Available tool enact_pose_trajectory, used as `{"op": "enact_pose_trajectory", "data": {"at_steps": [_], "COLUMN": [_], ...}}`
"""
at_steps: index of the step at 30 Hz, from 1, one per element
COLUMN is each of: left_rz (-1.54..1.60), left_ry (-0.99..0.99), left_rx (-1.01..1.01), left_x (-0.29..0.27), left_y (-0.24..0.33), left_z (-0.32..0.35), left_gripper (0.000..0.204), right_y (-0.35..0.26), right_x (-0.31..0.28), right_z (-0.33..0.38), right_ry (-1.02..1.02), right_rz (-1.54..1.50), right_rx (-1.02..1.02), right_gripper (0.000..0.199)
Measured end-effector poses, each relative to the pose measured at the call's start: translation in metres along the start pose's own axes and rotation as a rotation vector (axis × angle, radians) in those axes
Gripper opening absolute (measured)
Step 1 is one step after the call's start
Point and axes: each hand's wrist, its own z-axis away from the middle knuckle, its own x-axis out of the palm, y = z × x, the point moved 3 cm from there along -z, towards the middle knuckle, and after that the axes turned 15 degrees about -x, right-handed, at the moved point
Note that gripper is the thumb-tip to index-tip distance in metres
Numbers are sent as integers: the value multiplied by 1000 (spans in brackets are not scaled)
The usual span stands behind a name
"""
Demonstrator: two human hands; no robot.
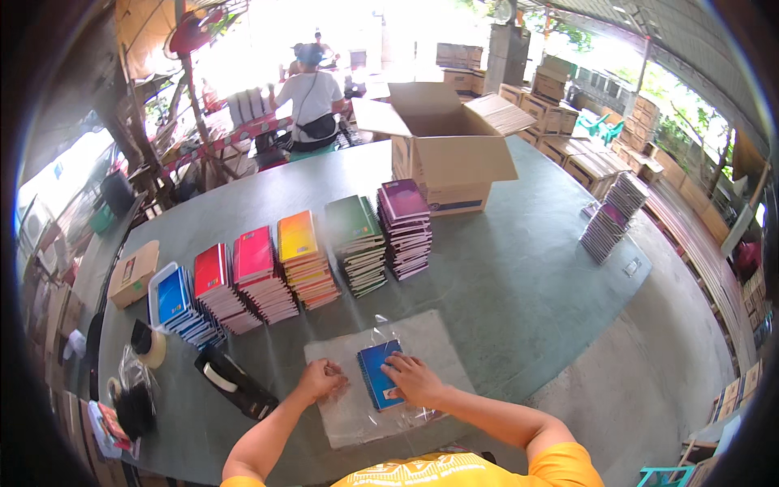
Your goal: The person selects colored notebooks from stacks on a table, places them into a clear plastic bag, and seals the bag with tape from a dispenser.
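A small blue spiral-bound notebook [380, 374] is lying on a pale grey mat [438, 341] at the near edge of the big grey-green table [519, 276], half inside a clear plastic sleeve [381, 410] that is spreading out glossy around it. The person's right hand [412, 379] is pressing down on the notebook's right side, fingers flat and spread over the cover rather than curled around it. The left hand [320, 379] is sitting just left of the notebook on the mat, fingers bunched into a loose fist, seemingly pinching the sleeve's edge, though I cannot tell for certain that plastic is caught between them.

To my eye the bagging step is in hand: the notebook is being seated in its sleeve. The next move would call for holding the plastic steady with the left hand while the right slides the book fully home without snagging the spiral on the film.

Beyond the notebook, farther up the table, stacks of notebooks are standing in a row: blue [174, 296], red [213, 272], pink [256, 258], orange-yellow [299, 237], green [350, 221] and purple [404, 200]. Behind those an open cardboard box [442, 154] is standing. Left of the notebook a black tape dispenser [235, 381] is lying.
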Motion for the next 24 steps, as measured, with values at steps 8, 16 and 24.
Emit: {"op": "enact_pose_trajectory", "data": {"at_steps": [8, 16, 24], "left_rz": [416, -173, -473], "left_ry": [14, -92, 5], "left_rx": [-211, -136, 177], "left_x": [40, 31, 102], "left_y": [-15, 11, 74], "left_z": [44, 73, 63], "left_gripper": [26, 27, 25], "right_y": [19, 38, 46], "right_x": [4, 2, 24], "right_z": [3, -3, 0], "right_ry": [113, 142, 112], "right_rz": [-67, -131, -192], "right_rx": [-128, -231, -168], "right_gripper": [72, 91, 107]}}
